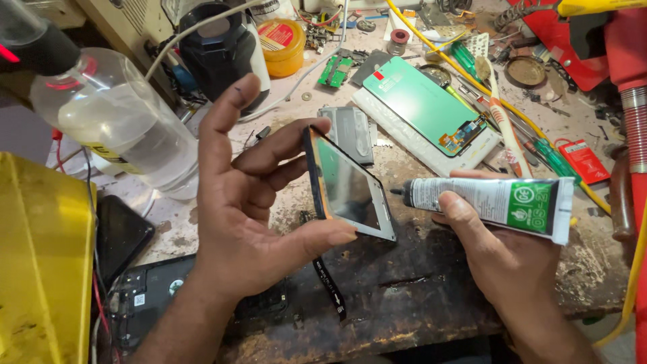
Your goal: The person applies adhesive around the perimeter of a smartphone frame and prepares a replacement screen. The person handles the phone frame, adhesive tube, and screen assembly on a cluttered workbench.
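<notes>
My left hand (pixel 246 202) holds a phone frame (pixel 347 185) by its edges, thumb below and fingers above, tilted so its inner face shows. A black flex strip (pixel 330 290) hangs down from it. My right hand (pixel 502 249) grips a white and green glue tube (pixel 495 202) with a black nozzle. The nozzle tip points left and sits just right of the frame's edge, a small gap between them.
A green phone screen (pixel 424 101) lies on a white slab behind. A clear plastic bottle (pixel 118 121) stands at left beside a yellow box (pixel 44 263). A dark phone (pixel 118 232), a toothbrush (pixel 499 108), screwdrivers, a yellow jar (pixel 282 44) and red equipment (pixel 606 47) crowd the worn bench (pixel 418 283).
</notes>
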